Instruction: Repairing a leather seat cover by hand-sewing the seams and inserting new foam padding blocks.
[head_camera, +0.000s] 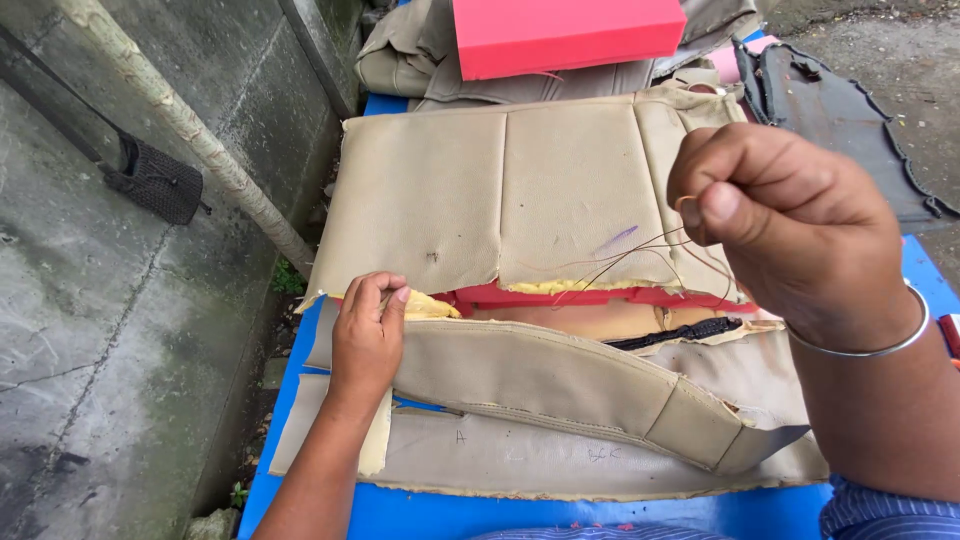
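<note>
Stitching: right hand (790, 225) raised, fingers pinched shut on a thin thread (640, 255) pulled up from the seam
Left hand: left hand (368, 335) closed on the edge of the beige seat cover (500, 190), thumb and fingers pressing the flap by the yellow foam (430, 305)
Location: cover lies flat on the blue counter (560, 515), mid-frame, well apart from the pink foam block (565, 35) at the far end
Progress: seam looks only partly closed (judging by the gap); red lining (600, 297) and foam exposed, lower strap flap (580, 385) loose
Hidden: no needle made out; thread ends blur into cover; right forearm cut off by frame; black panel (850, 100) partly out of view
</note>
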